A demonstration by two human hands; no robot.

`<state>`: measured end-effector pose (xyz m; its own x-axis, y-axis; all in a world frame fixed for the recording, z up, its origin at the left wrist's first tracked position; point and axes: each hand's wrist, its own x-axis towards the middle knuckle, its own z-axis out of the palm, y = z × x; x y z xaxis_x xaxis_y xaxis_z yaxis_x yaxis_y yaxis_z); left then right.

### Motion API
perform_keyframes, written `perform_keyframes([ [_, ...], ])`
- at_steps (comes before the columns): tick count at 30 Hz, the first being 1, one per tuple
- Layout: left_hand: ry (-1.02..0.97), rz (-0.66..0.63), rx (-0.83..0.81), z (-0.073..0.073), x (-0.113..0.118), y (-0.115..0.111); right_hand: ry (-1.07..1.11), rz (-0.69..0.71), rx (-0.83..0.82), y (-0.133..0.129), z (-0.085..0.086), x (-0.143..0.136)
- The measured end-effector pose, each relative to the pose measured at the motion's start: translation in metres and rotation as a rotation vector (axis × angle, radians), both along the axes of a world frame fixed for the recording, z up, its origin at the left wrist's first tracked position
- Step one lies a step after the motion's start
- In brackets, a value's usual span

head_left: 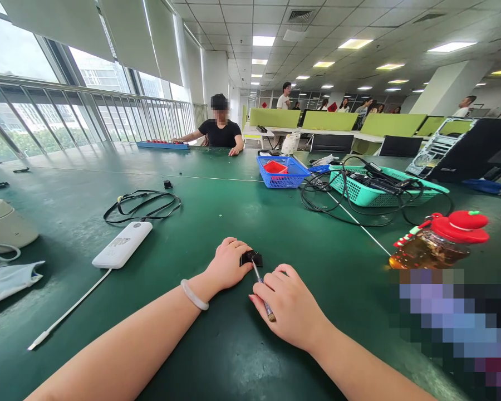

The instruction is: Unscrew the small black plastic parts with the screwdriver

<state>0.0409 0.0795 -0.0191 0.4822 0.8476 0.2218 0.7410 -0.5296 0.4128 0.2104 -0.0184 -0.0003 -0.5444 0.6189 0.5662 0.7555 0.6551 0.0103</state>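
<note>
My left hand (229, 262), a pale bangle on its wrist, is closed on a small black block-like part (254, 258) and holds it against the green tabletop. The fingers cover the part's left side, and its exact kind is unclear. In my right hand (288, 301) is a slim precision screwdriver (258, 273) with a metal shaft and a brownish end cap, gripped between thumb and fingers. The screwdriver slants up and left, its tip at the face of the black part. Whether the tip sits in a screw is too small to tell.
On the left lie a white power bank (123, 245) with a cable and a looped black strap (144, 206). A blue basket (281, 175), a teal basket (379, 195) of cables and a red-lidded jar (442, 242) stand to the right. Another person (220, 131) sits across the table.
</note>
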Motion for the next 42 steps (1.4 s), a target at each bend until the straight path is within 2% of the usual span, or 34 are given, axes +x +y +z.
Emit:
perform_keyframes([
  [7, -0.007, 0.005, 0.009, -0.0016, 0.0002, -0.001, 0.046, 0.029, 0.012, 0.0001, -0.0038, -0.0004],
  [26, -0.014, 0.012, -0.005, -0.0035, 0.0014, 0.0023, -0.029, -0.005, -0.049, -0.0009, -0.0064, -0.0026],
  [33, -0.016, 0.003, -0.005, -0.0055, 0.0005, 0.0028, 0.011, 0.013, 0.016, 0.0003, -0.002, -0.0017],
  [42, -0.023, 0.005, 0.01, -0.0081, 0.002, 0.0054, 0.05, 0.011, 0.006, 0.0009, -0.0038, -0.0021],
])
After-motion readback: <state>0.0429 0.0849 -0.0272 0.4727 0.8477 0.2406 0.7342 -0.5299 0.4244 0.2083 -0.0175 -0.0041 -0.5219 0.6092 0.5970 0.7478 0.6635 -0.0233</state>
